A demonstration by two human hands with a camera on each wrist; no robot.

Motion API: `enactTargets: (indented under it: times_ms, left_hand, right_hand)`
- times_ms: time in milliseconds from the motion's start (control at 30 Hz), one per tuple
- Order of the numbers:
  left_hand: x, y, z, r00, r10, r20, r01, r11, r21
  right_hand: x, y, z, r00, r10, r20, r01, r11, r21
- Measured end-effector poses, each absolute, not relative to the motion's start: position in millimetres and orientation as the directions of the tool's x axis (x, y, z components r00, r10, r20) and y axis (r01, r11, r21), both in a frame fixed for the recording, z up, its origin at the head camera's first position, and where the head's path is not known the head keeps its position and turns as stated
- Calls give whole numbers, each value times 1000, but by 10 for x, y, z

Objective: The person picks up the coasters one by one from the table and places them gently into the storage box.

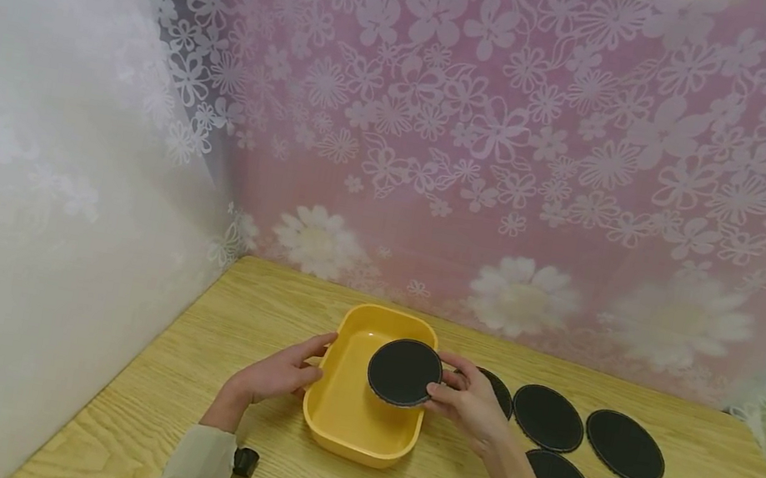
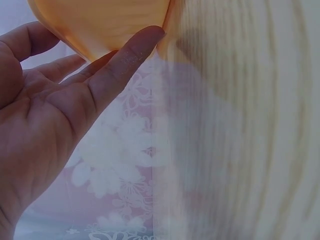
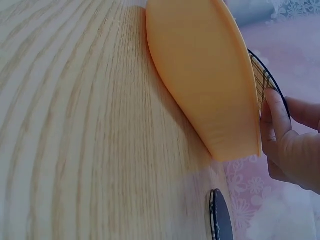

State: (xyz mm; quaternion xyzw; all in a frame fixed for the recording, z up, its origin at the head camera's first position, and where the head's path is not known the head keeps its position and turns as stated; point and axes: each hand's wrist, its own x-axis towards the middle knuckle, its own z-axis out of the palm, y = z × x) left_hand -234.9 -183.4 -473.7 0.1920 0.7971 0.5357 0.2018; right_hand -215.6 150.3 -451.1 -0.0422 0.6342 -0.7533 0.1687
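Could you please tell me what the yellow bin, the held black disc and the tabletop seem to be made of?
Yellow bin: probably plastic, slightly glossy; smooth rounded corners and a faint highlight.
Held black disc: perhaps leatherette, matte; stitched-looking edge, check-patterned underside.
Tabletop: wood or wood-look laminate, low sheen; visible grain and glare.

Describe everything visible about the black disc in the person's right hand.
The black disc is thin and round, with a plain dark face and a stitched-looking edge. Its other side, seen in the right wrist view, bears a checked pattern. It looks leather-like, though the material is uncertain. The right hand pinches its edge, holding it dark face up over the yellow bin. Whether it touches the bin's rim cannot be told.
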Motion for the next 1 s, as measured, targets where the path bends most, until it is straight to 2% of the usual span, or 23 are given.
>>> enactTargets:
  times_ms: [333, 1000]
  left_hand:
    - [-2341, -1861, -4734, -839, 531, -118, 92, 352, 931]
    - [-2348, -1845, -4740, -843, 526, -115, 92, 350, 932]
  right_hand:
    - [-2185, 1219, -4438, -956, -254, -146, 152, -6, -988]
    - [-2273, 830, -4466, -967, -183, -177, 172, 42, -984]
